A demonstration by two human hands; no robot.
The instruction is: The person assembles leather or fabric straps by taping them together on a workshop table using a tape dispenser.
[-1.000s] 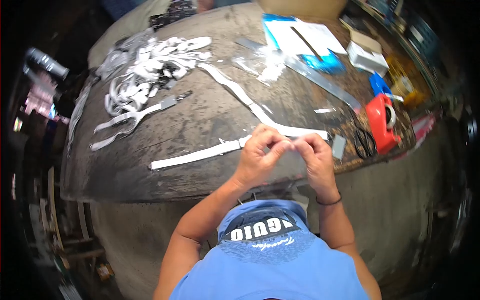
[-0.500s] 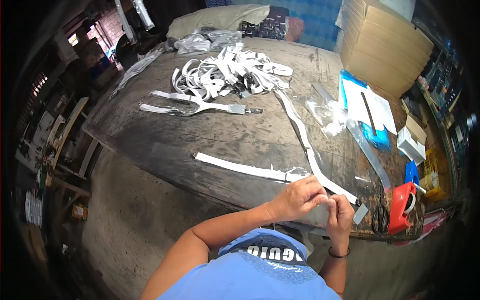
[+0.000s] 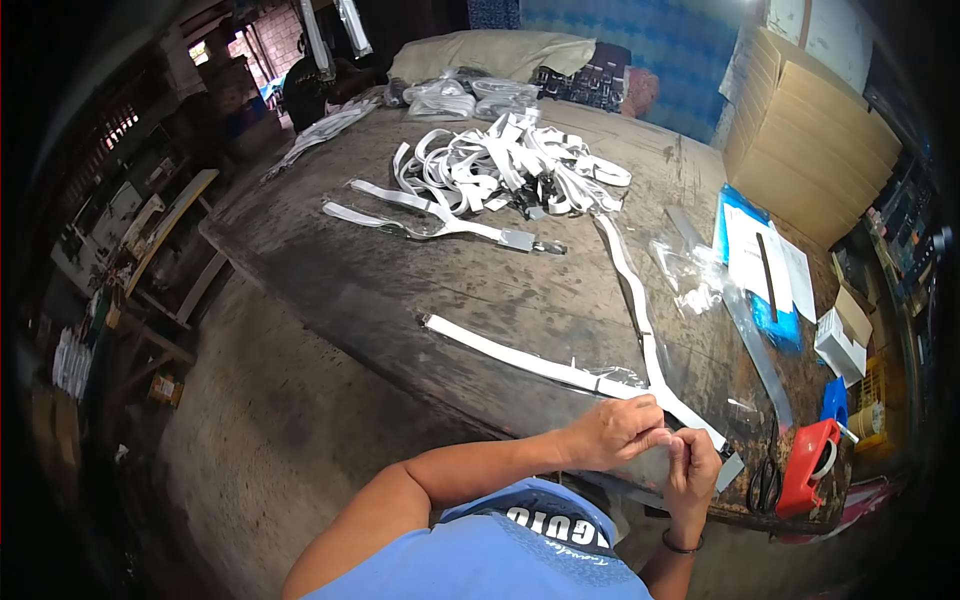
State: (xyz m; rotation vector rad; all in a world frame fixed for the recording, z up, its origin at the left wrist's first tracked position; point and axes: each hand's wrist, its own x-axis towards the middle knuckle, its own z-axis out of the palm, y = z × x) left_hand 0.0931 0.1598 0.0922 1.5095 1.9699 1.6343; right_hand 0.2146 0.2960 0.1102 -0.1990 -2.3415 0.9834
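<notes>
- Over the near edge of a stained wooden bench, I have the left hand and right hand meeting at the fingertips, each with thumb and forefinger pinched together; from my distance, I cannot tell whether anything small sits between them.
- Just beyond both hands, a white Y-shaped strap lies on the bench, one arm stretching left of the left hand, another running away from it, and the stem ending near the right hand.
- Just to the right of the right hand, I see a grey tab, then black-handled scissors and a red tape dispenser.
- Ahead and to the right of the right hand, a long metal strip lies near crumpled clear plastic, with white papers on a blue packet farther off.
- Well ahead and to the left of the left hand, I view a second strap below a tangled heap of white straps.
</notes>
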